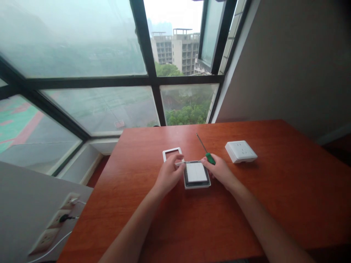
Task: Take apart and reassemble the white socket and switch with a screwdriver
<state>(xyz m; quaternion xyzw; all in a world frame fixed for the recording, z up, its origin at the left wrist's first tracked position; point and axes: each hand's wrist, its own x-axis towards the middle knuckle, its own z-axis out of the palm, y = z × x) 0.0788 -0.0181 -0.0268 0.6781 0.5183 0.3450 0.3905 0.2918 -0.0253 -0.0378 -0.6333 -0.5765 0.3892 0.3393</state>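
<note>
A white wall switch point(196, 174) with a dark inner frame lies flat on the red-brown table point(246, 204). My left hand point(168, 174) is at its left edge, fingers pinched on a small white strip at the switch's top left corner. My right hand point(219, 170) rests at the switch's right edge, fingers curled on the green handle of a screwdriver point(206, 149). Its thin shaft points away from me. A white cover frame point(172, 152) lies just beyond my left hand.
A white wall socket point(240, 151) sits on the table to the right of the screwdriver. Large windows stand behind the table and a grey wall to the right. At the lower left, a power strip point(56, 222) with a plugged cable is on a low wall.
</note>
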